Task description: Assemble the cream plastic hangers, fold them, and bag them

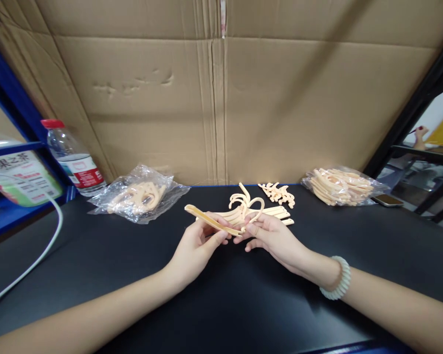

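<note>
My left hand (194, 246) pinches a long cream plastic strip (210, 221) that looks like a hanger arm, its hollow side showing and its far end tilted up to the left. In my right hand (275, 238) is a curved cream hook (260, 204), gripped near its lower end between thumb and fingers. The hook's end and the strip's right end meet between my hands; whether they are joined I cannot tell. Just behind lie several cream strips (280, 211) side by side and a few loose hooks (239, 196), partly hidden by my fingers.
Small curved cream pieces (278, 193) lie near the cardboard wall (151, 113). Clear bags of cream parts stand left (136, 196) and right (339, 187). A phone (389, 200) is at right; a red-capped bottle (76, 162) and white cable (55, 236) are at left. Another person's hand (421, 135) shows far right.
</note>
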Tool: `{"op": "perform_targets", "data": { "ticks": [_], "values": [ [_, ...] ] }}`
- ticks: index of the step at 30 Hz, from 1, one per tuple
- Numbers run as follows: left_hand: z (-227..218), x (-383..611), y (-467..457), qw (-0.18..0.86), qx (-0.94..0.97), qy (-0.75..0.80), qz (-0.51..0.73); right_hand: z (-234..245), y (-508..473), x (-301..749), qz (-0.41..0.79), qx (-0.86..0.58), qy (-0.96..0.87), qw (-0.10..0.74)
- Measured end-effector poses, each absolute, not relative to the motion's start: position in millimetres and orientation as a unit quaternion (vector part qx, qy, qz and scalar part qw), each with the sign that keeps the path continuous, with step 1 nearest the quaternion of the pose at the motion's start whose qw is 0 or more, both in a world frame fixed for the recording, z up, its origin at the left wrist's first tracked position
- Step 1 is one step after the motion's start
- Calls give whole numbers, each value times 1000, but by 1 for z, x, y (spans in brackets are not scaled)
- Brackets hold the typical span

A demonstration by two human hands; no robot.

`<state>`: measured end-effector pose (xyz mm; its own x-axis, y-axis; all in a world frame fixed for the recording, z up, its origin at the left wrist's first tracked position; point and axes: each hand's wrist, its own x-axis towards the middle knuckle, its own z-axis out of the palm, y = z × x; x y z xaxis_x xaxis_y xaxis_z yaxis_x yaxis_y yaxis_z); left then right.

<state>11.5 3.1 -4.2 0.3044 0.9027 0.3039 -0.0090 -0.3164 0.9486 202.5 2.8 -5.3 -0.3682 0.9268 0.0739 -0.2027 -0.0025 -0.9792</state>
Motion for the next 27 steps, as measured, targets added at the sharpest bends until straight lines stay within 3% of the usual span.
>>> {"op": "perform_targets", "data": {
  "ticks": [27],
  "values": [
    [-6,11,-1,461,665,345,476,-8,3,208,659,-278,-562,415]
  ]
}}
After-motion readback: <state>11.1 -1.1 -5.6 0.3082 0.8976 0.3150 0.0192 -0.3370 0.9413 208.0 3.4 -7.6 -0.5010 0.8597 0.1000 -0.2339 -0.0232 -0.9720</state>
